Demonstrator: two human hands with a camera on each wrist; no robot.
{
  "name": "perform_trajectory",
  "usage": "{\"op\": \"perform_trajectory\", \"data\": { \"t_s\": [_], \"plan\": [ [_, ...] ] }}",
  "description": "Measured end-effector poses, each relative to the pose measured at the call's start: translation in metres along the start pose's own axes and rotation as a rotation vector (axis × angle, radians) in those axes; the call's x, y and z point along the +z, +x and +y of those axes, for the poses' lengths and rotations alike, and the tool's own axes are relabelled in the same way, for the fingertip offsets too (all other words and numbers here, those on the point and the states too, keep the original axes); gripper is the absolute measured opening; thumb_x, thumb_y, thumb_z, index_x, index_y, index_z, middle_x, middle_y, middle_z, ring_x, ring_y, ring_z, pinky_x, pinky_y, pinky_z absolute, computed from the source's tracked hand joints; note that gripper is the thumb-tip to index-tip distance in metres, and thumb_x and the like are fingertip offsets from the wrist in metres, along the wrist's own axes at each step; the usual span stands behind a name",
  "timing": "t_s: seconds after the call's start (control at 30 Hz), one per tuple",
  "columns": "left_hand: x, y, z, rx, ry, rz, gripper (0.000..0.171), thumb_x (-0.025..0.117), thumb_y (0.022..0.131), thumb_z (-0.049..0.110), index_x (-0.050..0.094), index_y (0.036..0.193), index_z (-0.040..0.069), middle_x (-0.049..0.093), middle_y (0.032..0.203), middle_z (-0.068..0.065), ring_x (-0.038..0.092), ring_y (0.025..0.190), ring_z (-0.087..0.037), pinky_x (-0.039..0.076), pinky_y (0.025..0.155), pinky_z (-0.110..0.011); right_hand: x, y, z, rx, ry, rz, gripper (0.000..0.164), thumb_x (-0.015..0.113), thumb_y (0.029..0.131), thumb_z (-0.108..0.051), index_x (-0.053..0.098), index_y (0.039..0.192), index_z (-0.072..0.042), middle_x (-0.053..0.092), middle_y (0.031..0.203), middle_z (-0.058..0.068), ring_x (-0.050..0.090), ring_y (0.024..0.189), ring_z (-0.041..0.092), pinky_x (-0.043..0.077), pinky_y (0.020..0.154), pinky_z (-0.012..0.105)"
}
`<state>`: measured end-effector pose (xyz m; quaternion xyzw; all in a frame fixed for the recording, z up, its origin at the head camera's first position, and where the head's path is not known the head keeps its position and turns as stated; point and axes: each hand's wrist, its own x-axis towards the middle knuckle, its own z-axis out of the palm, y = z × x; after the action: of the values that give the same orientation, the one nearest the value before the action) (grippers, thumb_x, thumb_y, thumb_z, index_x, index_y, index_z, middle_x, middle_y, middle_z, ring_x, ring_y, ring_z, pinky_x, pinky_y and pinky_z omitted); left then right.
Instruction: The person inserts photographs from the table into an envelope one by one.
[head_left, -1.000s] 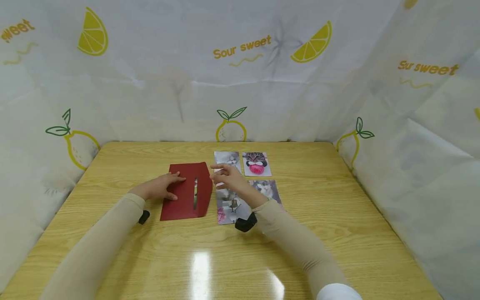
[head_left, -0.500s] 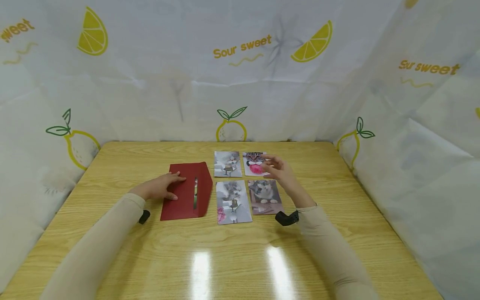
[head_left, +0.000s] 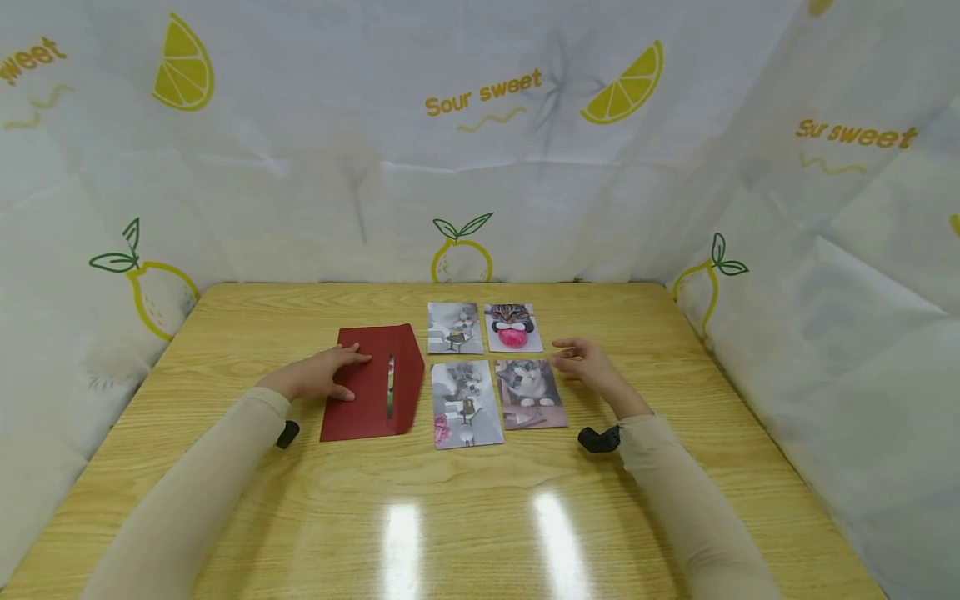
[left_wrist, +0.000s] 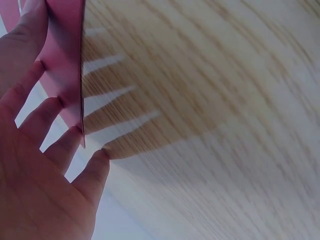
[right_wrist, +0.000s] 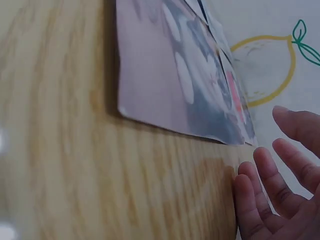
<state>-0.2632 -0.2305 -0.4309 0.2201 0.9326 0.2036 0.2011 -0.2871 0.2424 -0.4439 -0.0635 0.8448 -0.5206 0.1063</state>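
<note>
My left hand [head_left: 318, 373] rests on the left part of a red envelope [head_left: 360, 421] lying flat on the table. A narrow slot in the envelope shows a strip of a coloured picture [head_left: 391, 387]. In the left wrist view, the fingertips touch the envelope [left_wrist: 65, 55] near its edge. My right hand [head_left: 588, 367] hovers beside a cat photo card [head_left: 532, 396], fingers loosely bent and holding nothing. In the right wrist view, that card [right_wrist: 145, 70] is apart from the fingers. A striped-cat card [head_left: 513, 333] lies behind it, with two greyish cat cards [head_left: 455, 333] to their left.
The wooden table [head_left: 450, 508] is bounded by a white curtain [head_left: 300, 183] with lemon prints at the back and sides. A black wrist device [head_left: 600, 439] is worn below the right hand.
My right hand has moved right from the envelope's flap, over the cards, to the right of them, uncovering all of them. The left hand has stayed on the envelope.
</note>
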Motion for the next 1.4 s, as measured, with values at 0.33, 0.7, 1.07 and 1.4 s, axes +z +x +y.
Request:
{"op": "perform_trajectory", "data": {
  "t_s": [0.33, 0.7, 1.07, 1.4],
  "plan": [
    [0.001, 0.001, -0.004, -0.005, 0.006, -0.001, 0.068, 0.069, 0.090, 0.020, 0.037, 0.149, 0.007, 0.014, 0.159, -0.025, 0.010, 0.144, -0.050, 0.029, 0.112, -0.059, 0.002, 0.004, 0.008, 0.031, -0.057, -0.083, 0.047, 0.062, 0.094, -0.008, 0.045, 0.134, 0.011, 0.055, 0.115, 0.025, 0.053, 0.089, 0.013, 0.048, 0.070, 0.023],
    [0.001, 0.000, -0.002, 0.013, 0.010, 0.008, 0.068, 0.070, 0.089, 0.019, 0.038, 0.148, 0.005, 0.015, 0.158, -0.027, 0.013, 0.143, -0.050, 0.031, 0.111, -0.058, 0.010, 0.005, 0.003, 0.080, -0.200, -0.029, 0.048, 0.074, 0.085, -0.009, 0.054, 0.126, 0.006, 0.054, 0.107, 0.013, 0.049, 0.094, 0.021, 0.044, 0.081, 0.028],
    [0.000, -0.001, -0.001, 0.007, 0.005, 0.005, 0.068, 0.069, 0.089, 0.019, 0.038, 0.148, 0.006, 0.014, 0.158, -0.027, 0.011, 0.143, -0.051, 0.029, 0.111, -0.059, 0.012, 0.005, 0.003, 0.042, -0.179, -0.005, 0.043, 0.074, 0.083, -0.002, 0.052, 0.120, 0.005, 0.055, 0.107, 0.017, 0.051, 0.092, 0.022, 0.045, 0.078, 0.027],
    [0.001, -0.002, -0.001, 0.002, 0.007, 0.010, 0.068, 0.069, 0.090, 0.020, 0.038, 0.148, 0.006, 0.014, 0.159, -0.026, 0.011, 0.144, -0.050, 0.029, 0.111, -0.060, 0.010, 0.002, 0.002, 0.007, -0.098, -0.002, 0.042, 0.071, 0.083, 0.005, 0.047, 0.118, 0.006, 0.054, 0.098, 0.014, 0.052, 0.078, 0.014, 0.046, 0.064, 0.021]
  ]
}}
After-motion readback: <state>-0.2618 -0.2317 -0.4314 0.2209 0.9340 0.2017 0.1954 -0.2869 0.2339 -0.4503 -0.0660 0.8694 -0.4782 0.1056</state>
